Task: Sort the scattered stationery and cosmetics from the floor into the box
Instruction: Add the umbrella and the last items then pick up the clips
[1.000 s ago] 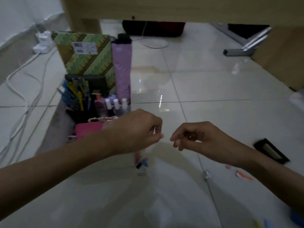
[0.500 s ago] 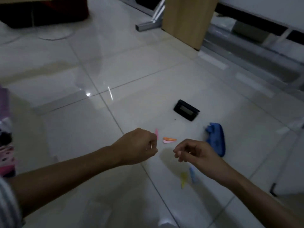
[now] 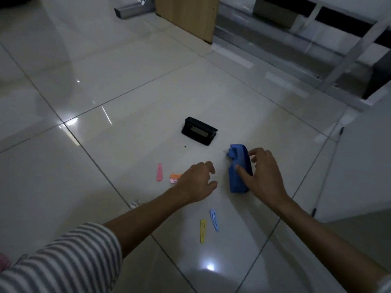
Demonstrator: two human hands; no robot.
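Observation:
A blue stapler-like item (image 3: 236,178) lies on the tiled floor. My right hand (image 3: 263,176) straddles it, thumb resting on its top and fingers spread over its far side. My left hand (image 3: 197,182) hovers just left of it, fingers loosely curled and holding nothing. A black hole punch (image 3: 198,134) sits further out. Flat hair clips lie scattered: a pink clip (image 3: 159,172), an orange clip (image 3: 175,176) partly behind my left hand, a blue clip (image 3: 214,219) and a yellow clip (image 3: 203,230) below my arms. The box is out of view.
A small pale item (image 3: 135,203) lies by a tile joint under my left forearm. A wooden panel (image 3: 190,15) stands at the back, a metal frame (image 3: 342,58) runs behind on the right, and a white cabinet side (image 3: 364,166) borders the right.
The view has swung right, away from the box. My right hand has reached forward onto the blue item, and my left hand has moved forward beside it with fingers loosened.

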